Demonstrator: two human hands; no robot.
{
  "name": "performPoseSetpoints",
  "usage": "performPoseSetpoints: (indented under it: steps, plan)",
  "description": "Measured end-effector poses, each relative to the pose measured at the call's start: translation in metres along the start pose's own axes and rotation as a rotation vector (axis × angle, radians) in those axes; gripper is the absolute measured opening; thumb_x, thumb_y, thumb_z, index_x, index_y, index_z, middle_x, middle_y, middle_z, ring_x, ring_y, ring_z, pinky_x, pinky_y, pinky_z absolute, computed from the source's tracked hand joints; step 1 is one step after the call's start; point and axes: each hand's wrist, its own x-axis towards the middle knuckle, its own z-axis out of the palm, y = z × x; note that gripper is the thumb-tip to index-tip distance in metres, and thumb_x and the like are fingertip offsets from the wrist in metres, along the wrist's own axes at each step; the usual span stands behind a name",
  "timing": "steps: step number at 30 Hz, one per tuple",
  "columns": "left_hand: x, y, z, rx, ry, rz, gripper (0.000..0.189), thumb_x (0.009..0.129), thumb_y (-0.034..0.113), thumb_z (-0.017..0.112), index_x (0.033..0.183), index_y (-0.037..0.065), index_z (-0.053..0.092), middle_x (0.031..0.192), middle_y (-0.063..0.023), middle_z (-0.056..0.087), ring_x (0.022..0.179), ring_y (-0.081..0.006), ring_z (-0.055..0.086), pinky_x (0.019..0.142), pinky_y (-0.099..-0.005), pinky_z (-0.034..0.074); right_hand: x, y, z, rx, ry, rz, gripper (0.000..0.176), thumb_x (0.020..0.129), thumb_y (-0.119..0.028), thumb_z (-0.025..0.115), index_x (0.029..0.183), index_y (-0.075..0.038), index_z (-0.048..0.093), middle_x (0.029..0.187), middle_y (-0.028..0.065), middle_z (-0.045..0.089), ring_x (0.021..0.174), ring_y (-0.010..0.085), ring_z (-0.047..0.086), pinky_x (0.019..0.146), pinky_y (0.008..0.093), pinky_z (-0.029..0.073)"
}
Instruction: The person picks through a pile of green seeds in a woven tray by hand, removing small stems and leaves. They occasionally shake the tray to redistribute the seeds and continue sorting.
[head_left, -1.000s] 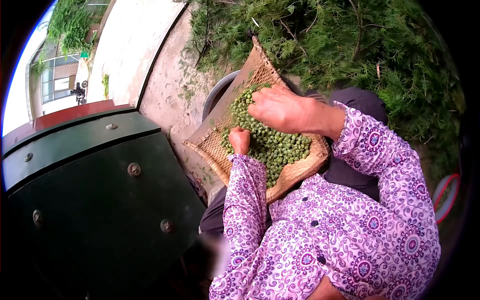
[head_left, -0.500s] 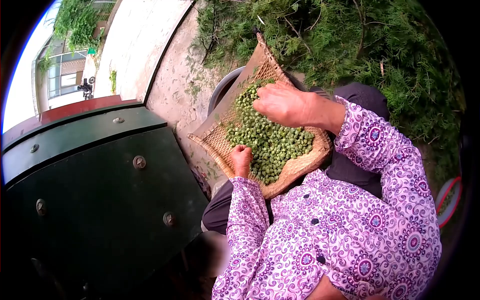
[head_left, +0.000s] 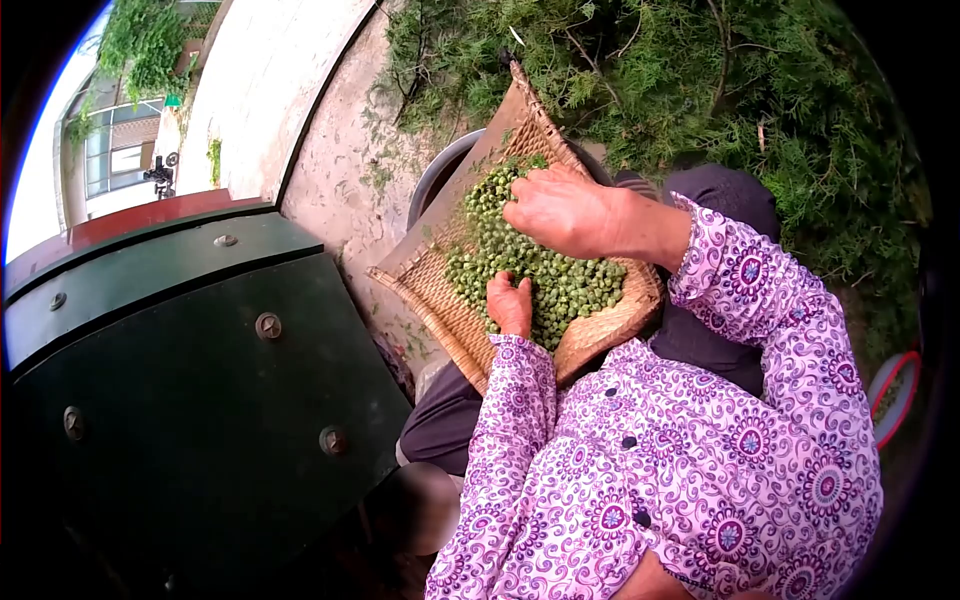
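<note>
A woven wicker winnowing basket (head_left: 440,310) lies tilted across my lap, holding a heap of small green seed cones (head_left: 570,290). My right hand (head_left: 565,212) is over the heap's upper part, its fingers closed and pinched together; whatever is between them is hidden. Lower down, my left hand (head_left: 510,304) reaches onto the cones near the basket's left side. Its thumb stands apart from the bent fingers, and I see nothing held there. A sprig of green leaf (head_left: 537,161) shows just beyond my right hand.
Leafy conifer branches (head_left: 640,80) fill the ground ahead and to the right. Part of a metal basin (head_left: 432,175) shows behind the basket. A dark green metal-studded panel (head_left: 200,370) stands close on my left. Concrete ground (head_left: 345,170) runs between.
My left hand has moved right and slightly up, from the basket's left side onto the cones, and its thumb has come away from the fingers. My right hand stays nearly in place.
</note>
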Motion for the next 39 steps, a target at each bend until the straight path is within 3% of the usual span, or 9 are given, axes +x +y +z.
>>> performPoseSetpoints:
  steps: [9,11,12,15,20,30,33,34,39]
  plan:
    - [0.012,-0.018,0.013,0.145,0.003,0.057,0.014,0.071,0.018,0.063,0.077,0.005,0.061,0.074,-0.0117,0.058,0.068,-0.0285,0.057,0.062,-0.0394,0.046,0.003,0.004,0.004,0.043,0.0,0.003,0.012,0.078,-0.008,0.046,0.081,0.0,0.055,0.083,0.0152,0.052,0.084,0.0296,0.053,0.077,0.041,0.042]
    - [0.014,-0.034,0.014,-0.333,-0.025,0.015,0.012,0.072,0.013,0.062,0.079,0.002,0.061,0.058,-0.0056,0.053,0.054,-0.0177,0.053,0.053,-0.0336,0.046,0.004,0.007,0.008,0.038,0.04,-0.013,0.012,0.076,-0.007,0.048,0.08,0.0,0.056,0.082,0.0159,0.053,0.084,0.0301,0.054,0.076,0.0413,0.043]
    - [0.016,-0.046,0.018,-0.623,-0.171,-0.22,0.004,0.077,0.008,0.059,0.076,0.004,0.058,0.06,0.0008,0.051,0.05,-0.0096,0.047,0.044,-0.028,0.042,0.004,0.009,0.01,0.033,0.076,-0.026,0.012,0.075,-0.007,0.049,0.08,0.001,0.056,0.082,0.0165,0.055,0.083,0.0307,0.056,0.075,0.0416,0.044]
    - [0.003,-0.021,-0.028,-1.139,-0.387,-0.473,0.004,0.082,0.01,0.058,0.081,0.008,0.055,0.066,0.0022,0.051,0.05,-0.0087,0.047,0.044,-0.024,0.043,0.004,0.015,0.013,0.077,0.106,-0.026,0.014,0.072,-0.007,0.051,0.082,0.001,0.058,0.081,0.0179,0.056,0.081,0.0323,0.057,0.074,0.0422,0.046]
    - [-0.013,-0.004,-0.069,-1.572,-0.52,-0.344,0.005,0.085,0.006,0.054,0.086,0.01,0.053,0.07,0.0026,0.052,0.055,-0.0113,0.051,0.052,-0.0266,0.046,0.011,0.025,0.015,0.156,-0.06,0.051,0.025,0.071,-0.013,0.06,0.092,0.0,0.06,0.087,0.018,0.059,0.086,0.0324,0.058,0.077,0.0402,0.047]
    - [-0.042,0.029,-0.103,-1.652,-0.521,-0.121,0.005,0.086,0.007,0.052,0.09,0.01,0.051,0.07,-0.0009,0.053,0.056,-0.0123,0.051,0.054,-0.0294,0.045,0.016,-0.006,0.093,0.848,-0.196,-0.15,0.065,0.07,-0.016,0.068,0.126,-0.001,0.042,0.12,0.0222,0.049,0.102,0.028,0.056,0.084,0.0345,0.047]
    - [-0.05,0.025,-0.1,-1.652,-0.468,-0.125,0.006,0.087,0.006,0.05,0.092,0.01,0.05,0.074,-0.0014,0.055,0.06,-0.0128,0.053,0.057,-0.0292,0.048,0.015,-0.033,0.104,0.784,-0.131,-0.133,0.046,0.07,-0.012,0.064,0.112,0.003,0.053,0.102,0.0206,0.06,0.094,0.0227,0.059,0.076,0.0326,0.049]
    - [-0.049,0.028,-0.1,-1.656,-0.452,-0.105,0.006,0.087,0.006,0.05,0.092,0.009,0.051,0.074,-0.0015,0.056,0.061,-0.0127,0.054,0.058,-0.0294,0.049,0.016,-0.031,0.113,0.767,0.044,-0.193,0.036,0.071,-0.011,0.062,0.104,0.004,0.057,0.084,0.0169,0.064,0.082,0.0182,0.063,0.068,0.0302,0.05]
    - [-0.061,0.018,-0.096,-1.681,-0.32,-0.06,0.006,0.087,0.004,0.049,0.092,0.008,0.05,0.075,-0.002,0.056,0.063,-0.0123,0.055,0.059,-0.0298,0.051,0.005,-0.052,0.121,0.88,0.064,-0.066,0.029,0.075,-0.011,0.06,0.099,0.005,0.058,0.065,0.0111,0.063,0.052,0.0122,0.061,0.049,0.0259,0.049]
